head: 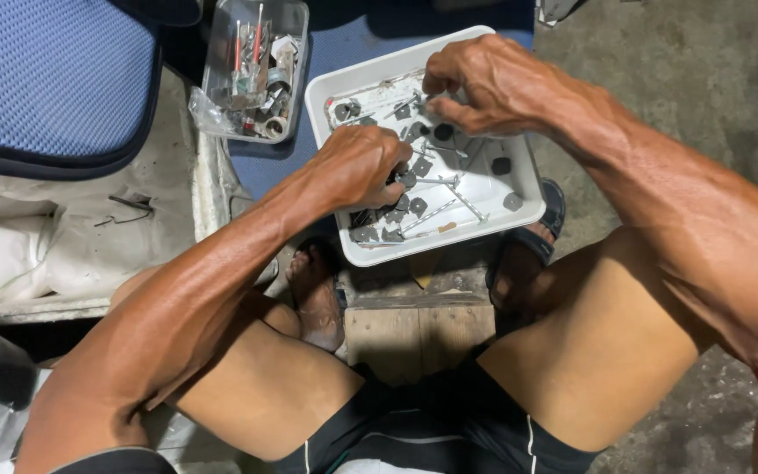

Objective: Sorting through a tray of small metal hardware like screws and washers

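- Between the knees, toward the far side, sits a white square plastic tray (526, 172) strewn with long metal nails with dark square washers (436, 211).
- Left hand (357, 167) is curled closed over the tray's near-left part, fingers among the nails; what it grips is hidden.
- Right hand (480, 83) hovers over the far edge, fingertips pinched on a small nail.
- Far left, a clear plastic box of tools and odd hardware (256, 66) rests beside a blue mesh cushion (50, 75).
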